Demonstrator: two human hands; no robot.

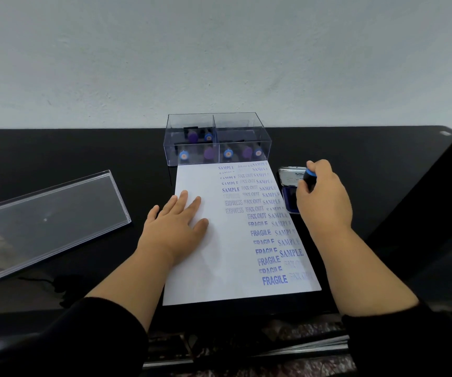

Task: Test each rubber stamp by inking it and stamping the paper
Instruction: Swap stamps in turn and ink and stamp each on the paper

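Paper [205, 257]: I saw white, printed with blue and purple words, some faded.
Stamp [308, 177] in my right hand [324, 202]: black handle, blue cap.
Ink pad [290, 198]: deep blue tray, silver lid.
Stamp box [216, 140]: clear, holding blue-capped and purple stamps.
Box lid [47, 221]: clear.
Table [83, 148]: black.
Sleeves [88, 338]: black.
Wall [219, 55]: pale grey.

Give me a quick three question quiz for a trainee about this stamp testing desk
1. True or false: the left hand lies flat on the paper.
2. Over what does the right hand hold the stamp: A) clear box, B) ink pad, C) lid?
3. Which word is printed darkest at the paper's near edge?

Key: 1 true. 2 B, the ink pad. 3 FRAGILE.
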